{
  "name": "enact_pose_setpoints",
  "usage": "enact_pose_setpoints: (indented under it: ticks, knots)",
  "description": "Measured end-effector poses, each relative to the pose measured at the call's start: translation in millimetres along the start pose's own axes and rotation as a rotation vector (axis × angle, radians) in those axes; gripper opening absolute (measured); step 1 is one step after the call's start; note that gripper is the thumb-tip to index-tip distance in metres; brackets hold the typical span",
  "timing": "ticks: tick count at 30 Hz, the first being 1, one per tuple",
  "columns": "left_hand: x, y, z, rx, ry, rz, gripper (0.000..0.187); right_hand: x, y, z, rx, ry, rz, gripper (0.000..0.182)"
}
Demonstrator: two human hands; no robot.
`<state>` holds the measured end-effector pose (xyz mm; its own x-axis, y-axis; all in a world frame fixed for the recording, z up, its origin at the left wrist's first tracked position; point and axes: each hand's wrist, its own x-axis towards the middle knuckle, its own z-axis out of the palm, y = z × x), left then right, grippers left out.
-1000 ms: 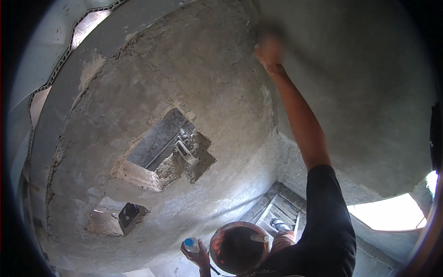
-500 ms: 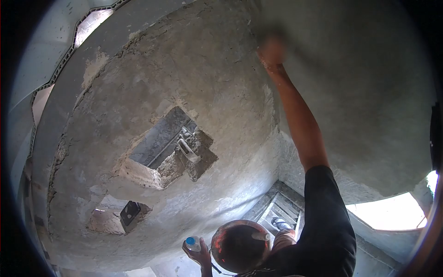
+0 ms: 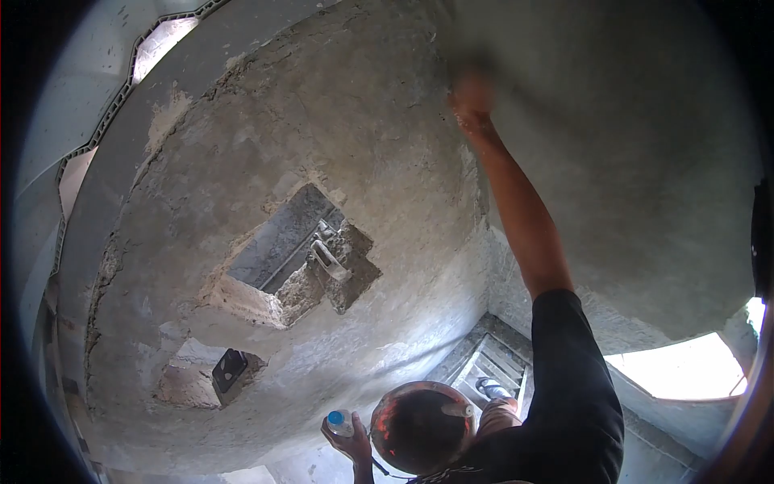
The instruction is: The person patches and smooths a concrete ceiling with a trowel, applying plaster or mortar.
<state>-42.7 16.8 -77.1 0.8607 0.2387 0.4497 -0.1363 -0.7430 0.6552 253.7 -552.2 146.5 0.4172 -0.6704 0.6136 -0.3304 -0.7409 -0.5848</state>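
Observation:
My left hand is low in the view, its fingers wrapped round a small clear bottle with a blue cap. Beside it is a round bowl-like container, dark inside with reddish marks on its rim. My right hand reaches far up to the corner where the rough plaster wall meets the smoother grey surface. That hand is blurred, so its fingers and anything in them cannot be made out.
A square opening in the wall holds a trowel-like tool on its broken edge. A smaller recess holds a dark flat object. Below, a foot rests on a slatted frame. Bright light enters at lower right.
The view has shifted very slightly. My left hand and the bottle appear a little further right; my right hand stays almost in place at the corner.

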Motion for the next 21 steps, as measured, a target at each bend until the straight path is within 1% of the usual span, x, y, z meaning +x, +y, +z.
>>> enact_pose_setpoints:
  ticks: [1, 3, 4, 6, 7, 8, 9, 10, 12, 13, 14, 15, 19, 21]
  knots:
    - [1, 0, 0, -0.004, -0.006, -0.011, 0.05, 2, 2, 0, -0.001, 0.0, 0.0, 0.031]
    - [3, 2, 0, -0.006, -0.006, -0.019, 0.051, 7, -5, -13, 0.209, 0.225, -0.003, 0.028]
    - [3, 4, -2, -0.002, -0.013, -0.025, 0.051, 13, -9, -17, 0.214, 0.224, -0.001, 0.028]
    - [3, 4, -3, 0.006, -0.021, -0.032, 0.052, 36, -14, -19, 0.35, 0.286, -0.104, 0.023]
    - [2, 1, -3, 0.007, -0.014, -0.024, 0.051, 46, -10, -9, 0.351, 0.284, -0.101, 0.023]
    - [2, 0, -3, 0.009, -0.008, -0.016, 0.051, 55, -3, 9, 0.231, 0.302, -0.151, 0.023]
    - [2, -1, -4, 0.011, -0.008, -0.014, 0.051, 56, -3, 14, 0.111, 0.321, -0.202, 0.023]
    - [1, 0, -5, 0.015, -0.015, -0.027, 0.051, 53, 2, 17, 0.11, 0.319, -0.201, 0.023]
    - [2, 2, -3, 0.013, -0.024, -0.04, 0.052, 30, 2, 3, -0.006, 0.084, -0.1, 0.041]
    - [2, 7, -4, 0.013, -0.027, -0.039, 0.052, 20, 2, 0, -0.011, 0.083, -0.101, 0.041]
    - [3, 9, -3, 0.012, -0.031, -0.036, 0.052, 11, 3, -2, 0.018, 0.151, -0.075, 0.029]
    - [3, 9, -2, 0.008, -0.034, -0.035, 0.052, 7, 4, -3, 0.047, 0.218, -0.05, 0.021]
    - [5, 6, 2, -0.014, -0.027, -0.021, 0.052, 32, 4, -17, 0.106, 0.244, 0.005, 0.025]
    - [6, 3, 1, -0.036, -0.006, -0.022, 0.052, 40, -8, -33, 0.229, 0.393, -0.056, 0.031]
